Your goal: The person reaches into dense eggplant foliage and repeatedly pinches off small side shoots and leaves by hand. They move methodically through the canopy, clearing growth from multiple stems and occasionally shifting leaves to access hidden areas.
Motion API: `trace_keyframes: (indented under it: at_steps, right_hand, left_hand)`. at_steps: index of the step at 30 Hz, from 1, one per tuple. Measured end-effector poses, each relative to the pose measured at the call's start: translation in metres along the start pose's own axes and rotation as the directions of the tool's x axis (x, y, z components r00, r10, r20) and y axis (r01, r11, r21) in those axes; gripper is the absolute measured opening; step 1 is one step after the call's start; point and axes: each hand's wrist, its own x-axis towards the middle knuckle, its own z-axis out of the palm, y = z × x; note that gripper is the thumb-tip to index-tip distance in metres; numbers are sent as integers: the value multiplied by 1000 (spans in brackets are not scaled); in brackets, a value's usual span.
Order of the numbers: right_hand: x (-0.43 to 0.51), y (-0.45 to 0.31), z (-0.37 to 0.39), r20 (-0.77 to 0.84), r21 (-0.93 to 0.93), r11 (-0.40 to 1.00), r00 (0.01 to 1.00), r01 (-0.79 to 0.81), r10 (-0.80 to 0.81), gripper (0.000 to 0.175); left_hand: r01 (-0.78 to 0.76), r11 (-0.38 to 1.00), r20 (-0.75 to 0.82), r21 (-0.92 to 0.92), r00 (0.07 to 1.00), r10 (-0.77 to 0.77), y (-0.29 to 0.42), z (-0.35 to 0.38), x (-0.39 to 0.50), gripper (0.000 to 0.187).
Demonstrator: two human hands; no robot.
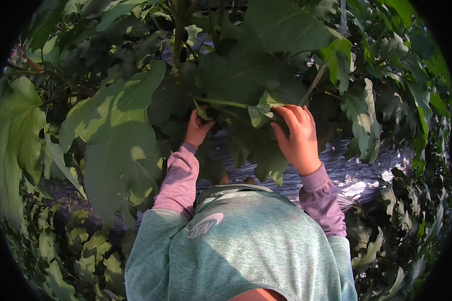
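Note:
My right hand (297,137) pinches the edge of a curled green leaf (261,113) between thumb and fingers. That leaf grows at the end of a pale green stalk (220,101) running in from the left. Below the stalk's left end, my left hand (197,131) reaches in among the foliage, its fingers curled beside a small leaf (200,111). Shade and leaves hide its fingertips, so what lies between them is unclear. A broad lobed leaf (116,131), like an eggplant's, hangs left of my left hand. Another large dark leaf (245,77) spreads above both hands.
An upright main stem (179,35) rises at the top centre. Shiny plastic mulch film (356,184) covers the ground under the plants. A thin pale support (316,81) slants behind my right hand. Dense foliage (369,244) stands on both sides of me.

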Motion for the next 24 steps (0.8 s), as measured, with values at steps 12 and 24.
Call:
trace_keyframes:
  at_steps: [12,24]
  right_hand:
    - [-46,38,78,521,286,880,832,-381,191,98]
    - [-20,-14,88,894,238,942,433,-235,-118,51]
  left_hand:
    - [-124,821,-359,557,855,373,110,33,-27,40]
    - [-472,-162,407,867,856,-320,136,77,-15,38]
